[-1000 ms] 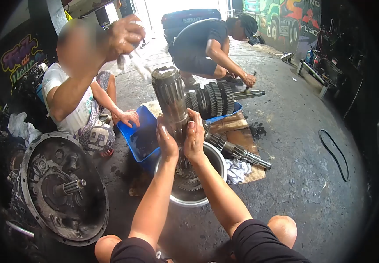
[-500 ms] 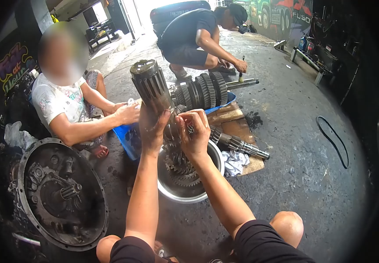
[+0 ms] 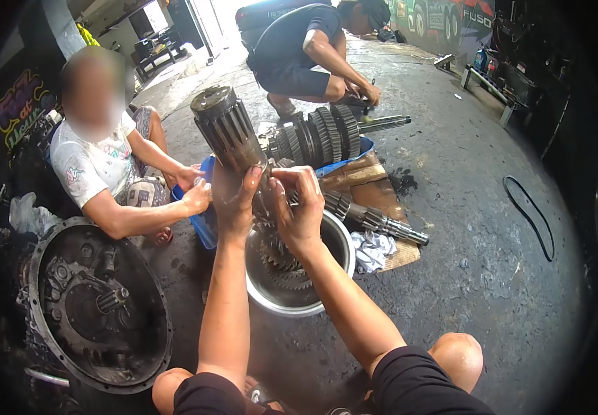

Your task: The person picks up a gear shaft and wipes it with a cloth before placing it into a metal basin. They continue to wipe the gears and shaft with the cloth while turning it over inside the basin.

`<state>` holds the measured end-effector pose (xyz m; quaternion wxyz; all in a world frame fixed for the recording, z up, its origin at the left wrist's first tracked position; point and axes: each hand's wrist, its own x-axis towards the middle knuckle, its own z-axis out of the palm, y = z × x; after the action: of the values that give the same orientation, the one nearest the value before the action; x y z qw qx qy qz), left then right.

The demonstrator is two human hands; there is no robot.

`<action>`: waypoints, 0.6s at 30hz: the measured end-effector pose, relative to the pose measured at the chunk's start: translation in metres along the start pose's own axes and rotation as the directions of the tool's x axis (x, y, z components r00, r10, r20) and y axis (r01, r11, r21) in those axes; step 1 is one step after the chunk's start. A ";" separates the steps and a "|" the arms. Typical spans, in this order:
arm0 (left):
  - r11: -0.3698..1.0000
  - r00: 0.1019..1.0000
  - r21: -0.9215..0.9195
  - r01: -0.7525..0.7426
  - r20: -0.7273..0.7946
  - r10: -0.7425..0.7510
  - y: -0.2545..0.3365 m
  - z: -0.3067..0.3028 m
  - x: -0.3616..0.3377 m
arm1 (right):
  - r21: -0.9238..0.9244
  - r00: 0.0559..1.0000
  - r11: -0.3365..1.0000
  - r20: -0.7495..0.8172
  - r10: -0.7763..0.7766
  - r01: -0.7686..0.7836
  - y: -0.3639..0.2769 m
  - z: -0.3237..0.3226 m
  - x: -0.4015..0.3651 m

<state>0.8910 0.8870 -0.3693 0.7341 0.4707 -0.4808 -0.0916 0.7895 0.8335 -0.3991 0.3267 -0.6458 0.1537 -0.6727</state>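
My left hand (image 3: 237, 200) is wrapped round a splined metal shaft (image 3: 228, 131), which stands tilted with its thick toothed end up. My right hand (image 3: 299, 207) is closed beside it, thumb and fingers pinched together against the shaft; what lies between them is too small to make out. Below both hands a round metal basin (image 3: 344, 263) holds toothed gears (image 3: 288, 277), and my hands hide part of them.
A bell housing (image 3: 164, 332) lies at left. One person (image 3: 98, 159) sits beside a blue tray (image 3: 206, 232); another (image 3: 299, 48) squats behind a gear stack (image 3: 320, 138). Cardboard (image 3: 406, 256) bears a second shaft (image 3: 375, 220) and white rag (image 3: 374, 249). A belt (image 3: 530, 214) lies right.
The splined shaft has shifted slightly left and up with my left hand. The seated person's hands have moved down and left, and the squatting person's hand has moved left.
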 end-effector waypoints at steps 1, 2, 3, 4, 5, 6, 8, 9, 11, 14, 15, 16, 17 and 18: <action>1.000 1.000 -0.021 0.002 0.018 -0.002 0.003 0.004 0.003 | -0.017 0.999 0.999 0.016 0.033 -0.032 0.000 -0.003 -0.005; 1.000 1.000 -0.025 0.004 0.024 -0.003 0.008 0.006 0.005 | -0.037 0.997 0.997 0.033 0.068 -0.067 0.002 -0.007 -0.012; 0.998 1.000 0.061 -0.002 0.012 0.001 0.014 0.008 0.008 | -0.044 0.999 0.998 0.009 0.041 -0.041 0.009 -0.007 -0.021; 0.989 1.000 0.148 -0.008 0.000 0.008 0.019 0.010 0.011 | -0.048 0.999 0.998 0.003 0.041 -0.041 0.017 -0.008 -0.030; 0.998 0.999 0.043 0.039 -0.012 -0.038 0.024 0.015 0.012 | -0.049 0.995 0.995 0.037 0.088 -0.086 0.024 -0.010 -0.041; 0.998 0.999 0.041 0.044 -0.007 -0.044 0.022 0.016 0.013 | -0.053 0.988 0.990 0.072 0.137 -0.133 0.023 -0.013 -0.044; 0.977 0.997 0.211 -0.035 -0.057 0.048 0.019 0.014 0.016 | -0.046 0.989 0.993 0.089 0.115 -0.111 0.026 -0.017 -0.042; 0.985 0.997 0.167 -0.030 -0.062 0.041 0.020 0.015 0.015 | -0.014 0.988 0.993 0.095 0.121 -0.120 0.027 -0.019 -0.036; 0.981 0.996 0.184 -0.058 -0.062 0.070 0.015 0.013 0.017 | 0.143 0.970 0.960 0.033 0.240 -0.242 0.020 -0.014 -0.013; 0.979 0.994 0.188 -0.082 -0.056 0.094 0.011 0.009 0.015 | 0.263 0.955 0.928 0.203 0.215 -0.264 0.026 -0.005 0.014; 0.983 0.995 0.162 -0.084 -0.044 0.092 0.011 0.009 0.015 | 0.299 0.946 0.911 0.246 0.213 -0.283 0.026 -0.010 0.016; 0.982 0.995 0.166 -0.084 -0.033 0.091 0.009 0.006 0.016 | 0.303 0.947 0.910 0.236 0.217 -0.284 0.029 -0.011 0.010; 0.971 0.996 0.228 -0.074 -0.039 0.085 0.006 0.000 0.016 | 0.286 0.931 0.898 0.245 0.269 -0.335 0.037 -0.012 -0.004; 0.956 0.996 0.286 -0.065 -0.045 0.081 0.006 0.001 0.018 | 0.266 0.913 0.885 0.253 0.319 -0.382 0.038 -0.014 -0.013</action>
<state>0.8979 0.8788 -0.3535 0.6750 0.5555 -0.4852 0.0185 0.7845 0.8102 -0.4345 0.5543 -0.6127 0.1272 -0.5488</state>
